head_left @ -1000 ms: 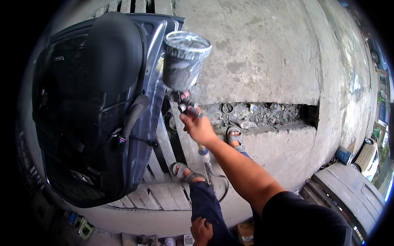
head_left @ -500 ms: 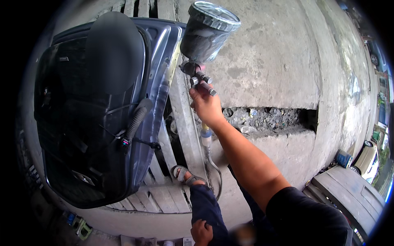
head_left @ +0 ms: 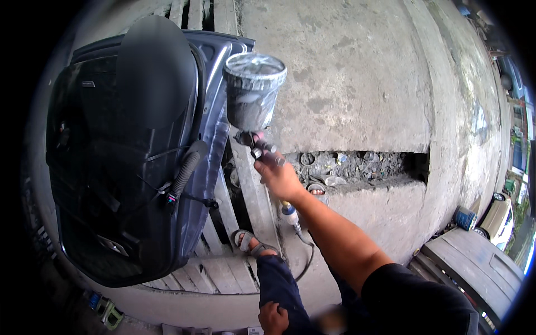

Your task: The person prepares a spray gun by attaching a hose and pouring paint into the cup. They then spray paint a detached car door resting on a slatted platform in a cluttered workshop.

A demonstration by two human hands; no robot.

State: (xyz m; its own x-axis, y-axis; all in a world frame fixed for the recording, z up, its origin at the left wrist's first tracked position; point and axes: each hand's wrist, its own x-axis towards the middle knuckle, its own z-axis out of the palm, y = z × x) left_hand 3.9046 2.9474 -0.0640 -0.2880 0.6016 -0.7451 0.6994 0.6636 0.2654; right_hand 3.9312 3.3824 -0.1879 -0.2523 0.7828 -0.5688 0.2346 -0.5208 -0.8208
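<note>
Car door point(head_left: 128, 167) beside spray gun point(head_left: 252, 106)

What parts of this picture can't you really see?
- Spray gun nozzle: head view, hidden behind its paint cup.
- Right hand fingers: wrapped around the handle, out of sight.
- Left hand: cut off by the bottom edge.
- Car door inner parts: too dark.

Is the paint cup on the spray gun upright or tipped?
Roughly upright: the cup sits above the spray gun in the right hand, its covered top uppermost.
</note>
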